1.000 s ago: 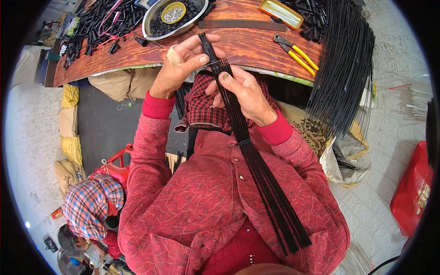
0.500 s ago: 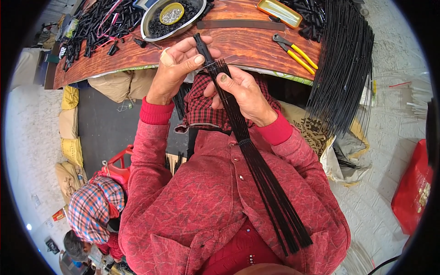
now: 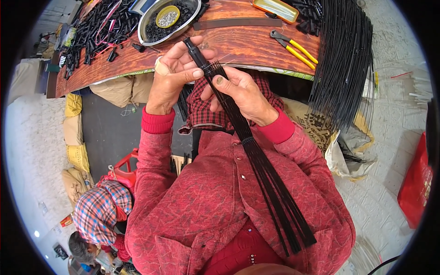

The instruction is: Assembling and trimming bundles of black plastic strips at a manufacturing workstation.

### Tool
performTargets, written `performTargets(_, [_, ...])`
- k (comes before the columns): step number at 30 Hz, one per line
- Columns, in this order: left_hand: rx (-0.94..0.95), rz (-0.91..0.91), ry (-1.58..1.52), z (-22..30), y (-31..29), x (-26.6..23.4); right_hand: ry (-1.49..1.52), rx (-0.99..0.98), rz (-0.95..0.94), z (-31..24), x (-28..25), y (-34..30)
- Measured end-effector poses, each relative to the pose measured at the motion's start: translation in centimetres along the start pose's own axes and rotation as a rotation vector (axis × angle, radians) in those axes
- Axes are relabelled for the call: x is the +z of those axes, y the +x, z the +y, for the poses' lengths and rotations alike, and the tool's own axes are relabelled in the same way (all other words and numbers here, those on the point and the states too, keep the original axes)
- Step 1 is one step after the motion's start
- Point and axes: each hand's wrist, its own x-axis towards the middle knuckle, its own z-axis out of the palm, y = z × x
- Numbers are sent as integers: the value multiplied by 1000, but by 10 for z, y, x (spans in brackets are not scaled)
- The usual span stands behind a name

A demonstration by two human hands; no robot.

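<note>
A bundle of thin black rods (image 3: 261, 160) hangs slanting across my front, its loose ends fanned toward the lower right. A dark tie (image 3: 246, 140) circles it partway down. At its upper end is a ridged black plastic tube (image 3: 196, 54), around whose base the rod tips are gathered. My left hand (image 3: 172, 75) is closed about this tube, thumb at its base and fingers behind. Just below, my right hand (image 3: 240, 94) grips the rods, thumb on top; its other fingers are partly hidden behind them. Fine wire ends (image 3: 225, 59) stick out near the joint.
On the wooden table (image 3: 238, 46) are yellow-handled pliers (image 3: 295, 50), a metal bowl (image 3: 145, 39) of small black parts, a dark flat strip (image 3: 236, 23), a yellow-rimmed tray (image 3: 277, 10) and heaped black tubes (image 3: 91, 36). Black rods (image 3: 341, 68) overhang the right edge. Another person (image 3: 98, 215) sits lower left.
The black tube's top has swung a little to the left and down, my left hand going with it. My right hand keeps its grip on the rods. The whole view has shifted slightly.
</note>
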Motion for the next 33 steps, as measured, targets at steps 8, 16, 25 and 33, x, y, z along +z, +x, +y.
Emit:
performTargets(8, [-30,-59,-46,-9,-2,-15,131,41,-105,-4,1,-6])
performTargets(16, [-5,-164,-65,-19,6,-24,201,65,-161,-5,-5,1])
performTargets(25, [210,-2,20,-33,17,0,254,-308,245,-11,-37,66])
performTargets(33, [289,136,436,-18,13,37,7,-593,494,10,-30,123])
